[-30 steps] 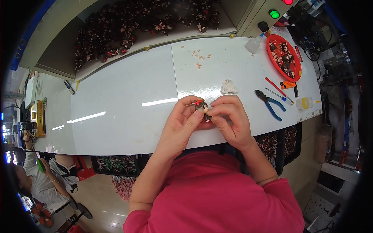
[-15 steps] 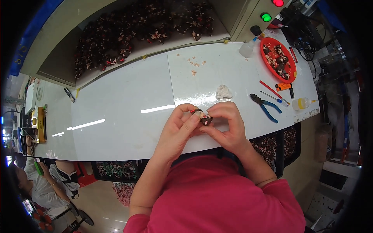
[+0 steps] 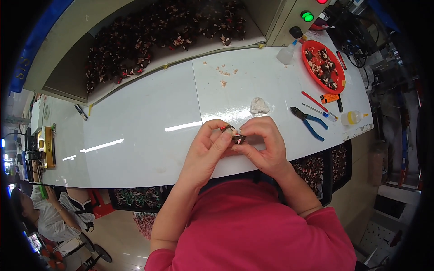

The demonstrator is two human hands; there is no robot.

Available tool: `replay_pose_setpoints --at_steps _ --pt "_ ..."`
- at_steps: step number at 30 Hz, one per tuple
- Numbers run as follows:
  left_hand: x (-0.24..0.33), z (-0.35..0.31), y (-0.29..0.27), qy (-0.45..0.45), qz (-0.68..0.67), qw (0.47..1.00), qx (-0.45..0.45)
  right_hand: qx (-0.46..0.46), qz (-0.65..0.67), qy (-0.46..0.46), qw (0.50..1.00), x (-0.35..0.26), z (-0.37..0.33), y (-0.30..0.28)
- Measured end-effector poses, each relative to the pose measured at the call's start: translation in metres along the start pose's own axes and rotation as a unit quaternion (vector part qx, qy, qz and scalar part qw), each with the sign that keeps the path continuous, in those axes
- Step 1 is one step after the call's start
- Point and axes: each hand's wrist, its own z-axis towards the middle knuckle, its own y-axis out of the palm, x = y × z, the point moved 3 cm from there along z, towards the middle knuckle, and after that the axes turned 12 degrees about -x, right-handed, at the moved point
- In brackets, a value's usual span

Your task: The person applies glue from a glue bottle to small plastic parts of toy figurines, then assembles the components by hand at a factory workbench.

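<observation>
Above the table's near edge I hold a small dark-brown figurine-like piece point(image 3: 238, 139) with cream, pink and red bits on it. My left hand point(image 3: 209, 151) is closed round its left side, the thumb pressed on top. My right hand point(image 3: 267, 147) pinches its right side between thumb and fingers. The fingers cover much of the piece, so its full shape is hidden. Just beyond my hands lies a crumpled white wad point(image 3: 259, 105). Farther off, small cream bits point(image 3: 224, 72) are scattered on the white table point(image 3: 144, 144).
Right of my hands lie blue-handled pliers point(image 3: 312, 124), pens point(image 3: 315, 102) and a yellow-tipped bottle point(image 3: 352, 118). Behind them stand a red bowl point(image 3: 305, 67) of similar pieces and a clear bottle point(image 3: 285, 55). A deep shelf point(image 3: 194, 56) holds many more. At far left sits another person point(image 3: 54, 217).
Both hands stay in almost the same place, still on the brown piece, with slight finger shifts. The whole view has moved a little. The person at far left has moved a hand with a green object.
</observation>
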Motion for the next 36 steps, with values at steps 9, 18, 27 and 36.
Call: replay_pose_setpoints --at_steps 9,18,27,36 --pt "-0.001 -0.001 -0.002 0.003 -0.009 1.000 -0.008 0.005 0.015 0.024 1.000 0.001 -0.002 0.001" --pt "-0.005 -0.004 -0.001 0.070 0.008 0.997 0.015 -0.003 0.028 0.045 0.999 0.002 0.001 0.005" --pt "-0.009 -0.007 0.007 0.128 0.083 0.988 0.025 0.001 -0.002 0.045 0.999 0.004 -0.002 0.006" --pt "-0.009 -0.009 0.011 0.146 0.235 0.960 0.026 -0.011 -0.020 0.034 0.999 0.002 -0.004 0.007"
